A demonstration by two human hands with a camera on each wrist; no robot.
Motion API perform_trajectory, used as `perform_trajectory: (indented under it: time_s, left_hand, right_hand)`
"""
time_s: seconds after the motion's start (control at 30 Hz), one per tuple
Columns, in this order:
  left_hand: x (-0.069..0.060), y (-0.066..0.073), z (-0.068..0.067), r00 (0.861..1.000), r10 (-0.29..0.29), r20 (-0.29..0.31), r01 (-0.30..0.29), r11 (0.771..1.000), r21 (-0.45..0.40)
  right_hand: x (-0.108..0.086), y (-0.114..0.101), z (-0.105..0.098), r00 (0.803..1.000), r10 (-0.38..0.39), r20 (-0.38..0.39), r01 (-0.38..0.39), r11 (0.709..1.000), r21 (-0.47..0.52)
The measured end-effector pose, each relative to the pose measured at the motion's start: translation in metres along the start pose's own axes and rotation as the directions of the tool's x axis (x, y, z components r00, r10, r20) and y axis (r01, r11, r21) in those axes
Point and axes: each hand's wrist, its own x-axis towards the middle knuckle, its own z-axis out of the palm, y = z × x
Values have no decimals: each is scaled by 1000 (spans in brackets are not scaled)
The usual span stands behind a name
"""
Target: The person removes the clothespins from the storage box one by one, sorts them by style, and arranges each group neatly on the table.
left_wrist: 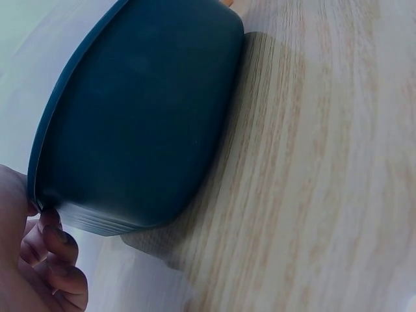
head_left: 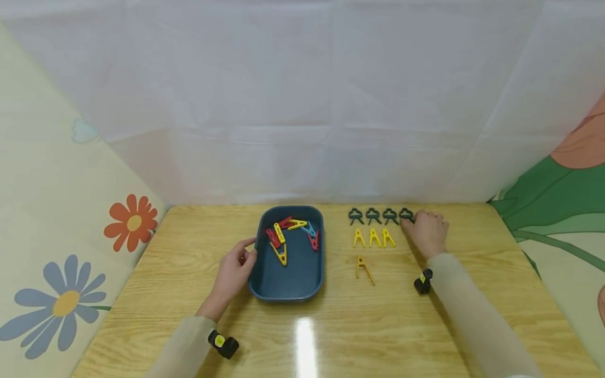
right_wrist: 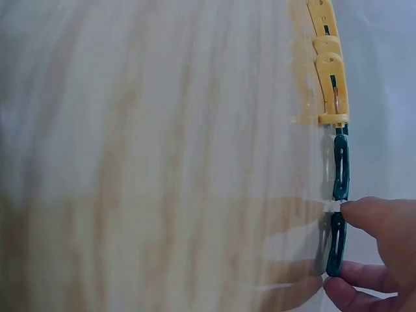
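My left hand pinches the left rim of a dark blue plastic tub, thumb and fingers meeting at its edge. Inside the tub lie several red, yellow and blue clothespins. At the back right, my right hand holds the rightmost dark green clip between thumb and fingers, down on the table. Left of it, more dark green clips stand in the same row. Below that row are three yellow clothespins, and nearer me lies one darker yellow clothespin.
The wooden table ends at a white sheet hanging behind it. Flower-patterned panels flank it on both sides. A bright light reflection lies on the table's front middle.
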Motion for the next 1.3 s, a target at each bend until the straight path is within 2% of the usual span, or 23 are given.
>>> perform_trajectory:
  time_s: [0.6,0.9,1.13,1.3]
  left_hand:
    - [0,0,0,1000,7,7,-8,1000,14]
    - [0,-3,0,1000,-7,20,7,1000,12]
    - [-1,-4,1,1000,-16,18,16,1000,25]
    - [0,-4,2,1000,-10,18,9,1000,25]
  right_hand:
    - [-1,-2,0,1000,14,-1,-14,1000,-27]
    - [-2,-3,-4,1000,10,-13,-10,1000,-13]
    - [-1,-20,-14,996,-76,-50,76,997,-13]
    - [1,-39,-18,975,-202,-89,202,979,-15]
